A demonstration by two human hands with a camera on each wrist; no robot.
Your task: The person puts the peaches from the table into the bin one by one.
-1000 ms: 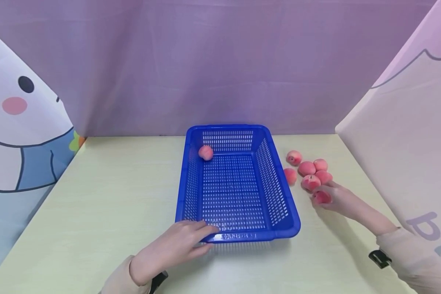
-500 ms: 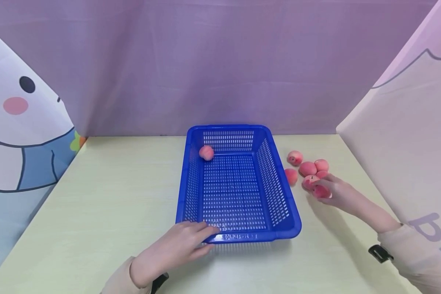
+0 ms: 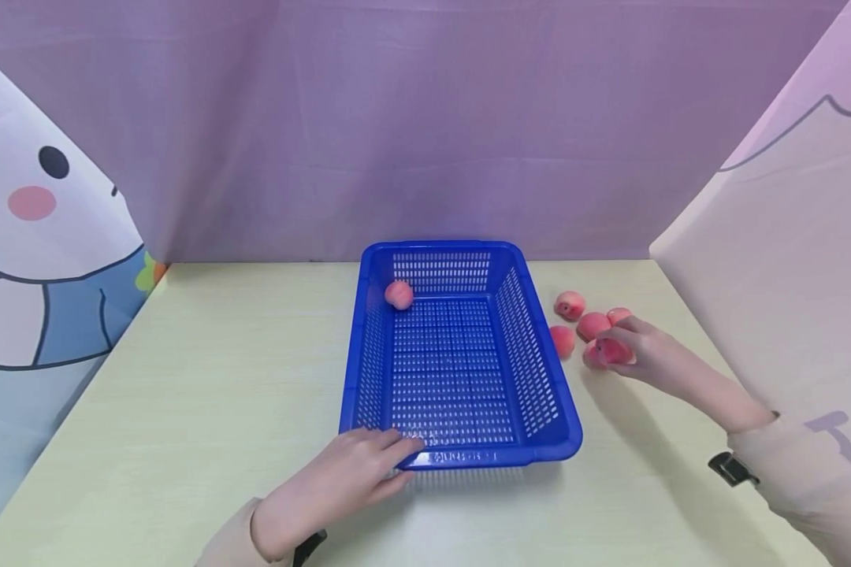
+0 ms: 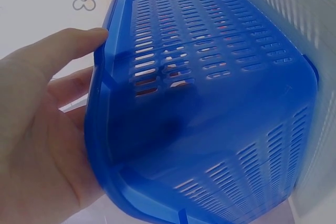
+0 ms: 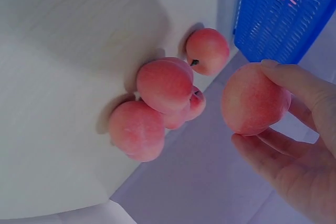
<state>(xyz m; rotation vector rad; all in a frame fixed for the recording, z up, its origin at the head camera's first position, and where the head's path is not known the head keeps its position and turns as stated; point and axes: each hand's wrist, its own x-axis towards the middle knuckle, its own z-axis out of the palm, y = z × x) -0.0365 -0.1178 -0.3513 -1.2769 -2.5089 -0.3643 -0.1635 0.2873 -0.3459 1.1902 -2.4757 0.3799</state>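
Note:
A blue slotted basket (image 3: 468, 457) stands mid-table with one pink peach (image 3: 399, 294) in its far left corner. My left hand (image 3: 369, 465) rests with relaxed fingers against the basket's near left rim; in the left wrist view that hand (image 4: 63, 72) lies flat along the basket's wall (image 4: 210, 103). My right hand (image 3: 627, 345) holds a peach (image 3: 612, 351) just above the table, to the right of the basket. In the right wrist view the thumb and fingers of this hand (image 5: 260, 106) curl round the peach (image 5: 247, 90).
Several loose peaches (image 3: 593, 325) lie in a cluster on the table right of the basket, seen close in the right wrist view (image 5: 164, 84). A purple curtain closes the back, and printed panels (image 3: 773, 260) stand at both sides. The pale tabletop (image 3: 220, 354) extends left.
My right hand has lifted the peach off the table and carried it a little farther and leftward, over the cluster. The left hand and the basket have not moved.

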